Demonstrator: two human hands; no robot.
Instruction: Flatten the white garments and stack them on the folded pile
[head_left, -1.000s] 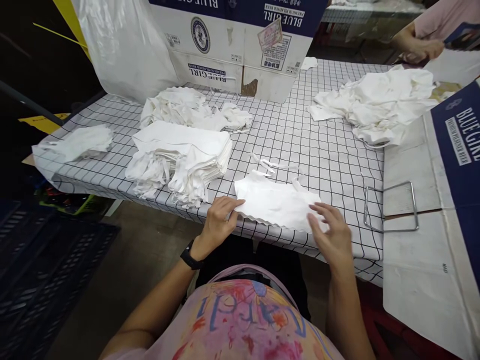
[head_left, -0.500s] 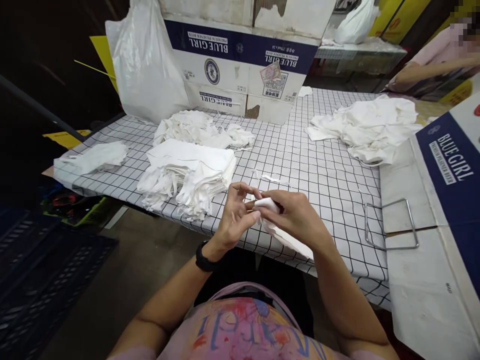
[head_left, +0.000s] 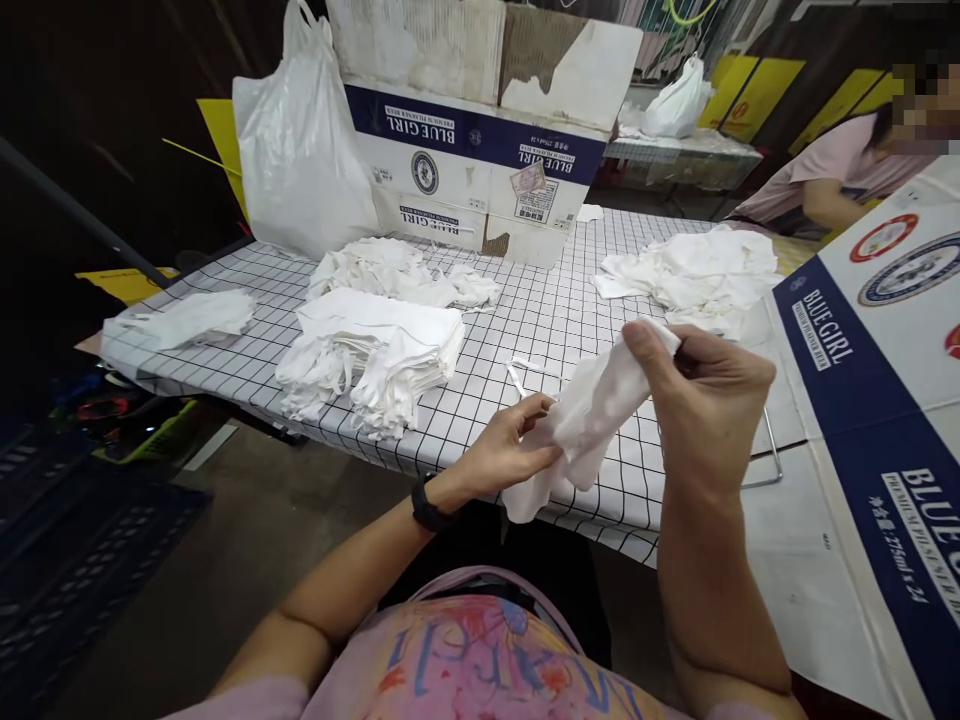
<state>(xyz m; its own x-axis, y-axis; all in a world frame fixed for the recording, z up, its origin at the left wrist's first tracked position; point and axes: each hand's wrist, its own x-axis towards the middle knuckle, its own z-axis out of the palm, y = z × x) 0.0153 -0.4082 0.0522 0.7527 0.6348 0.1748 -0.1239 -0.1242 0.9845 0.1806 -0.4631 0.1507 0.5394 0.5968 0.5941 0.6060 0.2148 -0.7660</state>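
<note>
Across the checkered counter we have a lane between the stack of folded cloths on the left and the loose cloth pile on the right, narrowing past the upside-down Blue Girl carton, which stands like a wall. The white cloth between our left fingers and right fingers bars the near end. Behind the stack, a crumpled cloth heap and a plastic bag block us; another carton closes the right side.
</note>
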